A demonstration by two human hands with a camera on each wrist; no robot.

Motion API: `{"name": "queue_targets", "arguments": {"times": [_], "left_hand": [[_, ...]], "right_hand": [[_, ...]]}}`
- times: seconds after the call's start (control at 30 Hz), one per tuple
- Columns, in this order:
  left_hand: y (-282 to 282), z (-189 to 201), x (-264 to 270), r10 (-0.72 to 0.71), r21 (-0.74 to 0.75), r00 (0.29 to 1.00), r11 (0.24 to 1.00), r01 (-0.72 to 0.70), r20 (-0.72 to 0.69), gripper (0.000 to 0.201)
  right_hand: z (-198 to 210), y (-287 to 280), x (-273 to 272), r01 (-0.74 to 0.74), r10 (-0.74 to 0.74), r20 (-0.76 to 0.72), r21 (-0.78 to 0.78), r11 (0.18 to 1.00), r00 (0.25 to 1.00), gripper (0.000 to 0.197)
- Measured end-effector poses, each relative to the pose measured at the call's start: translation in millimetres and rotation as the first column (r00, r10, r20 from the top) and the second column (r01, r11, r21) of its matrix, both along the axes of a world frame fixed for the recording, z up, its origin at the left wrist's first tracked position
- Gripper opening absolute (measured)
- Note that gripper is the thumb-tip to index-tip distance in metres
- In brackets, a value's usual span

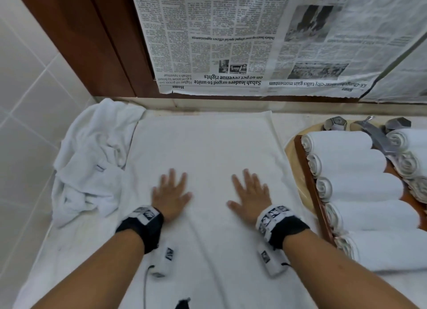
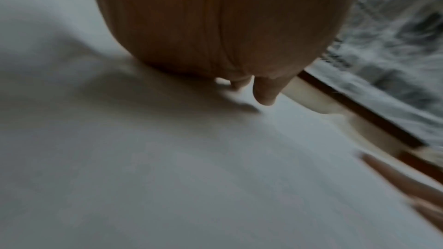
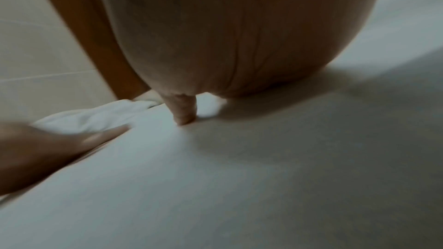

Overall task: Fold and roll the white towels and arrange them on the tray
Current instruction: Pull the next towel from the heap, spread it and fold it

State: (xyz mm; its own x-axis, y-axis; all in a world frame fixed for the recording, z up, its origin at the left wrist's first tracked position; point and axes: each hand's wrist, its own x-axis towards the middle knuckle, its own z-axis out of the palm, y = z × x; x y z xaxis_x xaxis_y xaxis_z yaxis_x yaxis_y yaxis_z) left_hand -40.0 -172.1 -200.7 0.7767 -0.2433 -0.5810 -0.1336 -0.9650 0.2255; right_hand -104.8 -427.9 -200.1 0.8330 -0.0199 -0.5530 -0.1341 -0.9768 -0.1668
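At the far left a crumpled heap of white terry towels lies against the tiled wall, its edge touching the flat white towel that is spread lengthwise over the counter in the middle. The left hand lies palm down on this towel's near half, fingers straight and spread, and the right hand lies just to its right in the same flat, splayed pose; both wrist views are blurred, so how firmly the palms bear down is unclear. To the right, a brown wooden tray holds a row of rolled white towels, with more rolls at the right edge and a metal tap beyond.
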Motion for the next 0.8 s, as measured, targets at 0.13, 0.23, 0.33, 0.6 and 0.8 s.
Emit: {"name": "queue_targets", "arguments": {"times": [0.13, 0.23, 0.33, 0.6, 0.8], "left_hand": [[65, -4, 9, 0.147, 0.079, 0.982, 0.985, -0.157, 0.116, 0.076], [37, 10, -12, 0.127, -0.088, 0.983, 0.989, -0.115, 0.136, 0.069], [-11, 13, -57, 0.021, -0.251, 0.998, 0.968, -0.004, 0.065, 0.076], [81, -6, -98, 0.262, 0.093, 0.955, 0.957, -0.276, 0.138, 0.093], [15, 2, -140, 0.053, 0.033, 0.989, 0.998, -0.058, 0.137, 0.094]], "right_hand": [[12, -57, -7, 0.168, -0.169, -0.052, -0.025, 0.986, 0.984, 0.088], [27, -25, -9, 0.144, -0.145, 0.029, 0.023, 0.989, 0.989, 0.087], [30, 34, -26, -0.037, 0.026, 0.072, 0.155, 0.987, 0.997, 0.08], [4, -49, -62, 0.034, -0.037, -0.039, -0.067, 0.997, 0.999, 0.085], [22, 24, -77, 0.0, -0.001, 0.085, 0.022, 1.0, 0.996, 0.08]]}}
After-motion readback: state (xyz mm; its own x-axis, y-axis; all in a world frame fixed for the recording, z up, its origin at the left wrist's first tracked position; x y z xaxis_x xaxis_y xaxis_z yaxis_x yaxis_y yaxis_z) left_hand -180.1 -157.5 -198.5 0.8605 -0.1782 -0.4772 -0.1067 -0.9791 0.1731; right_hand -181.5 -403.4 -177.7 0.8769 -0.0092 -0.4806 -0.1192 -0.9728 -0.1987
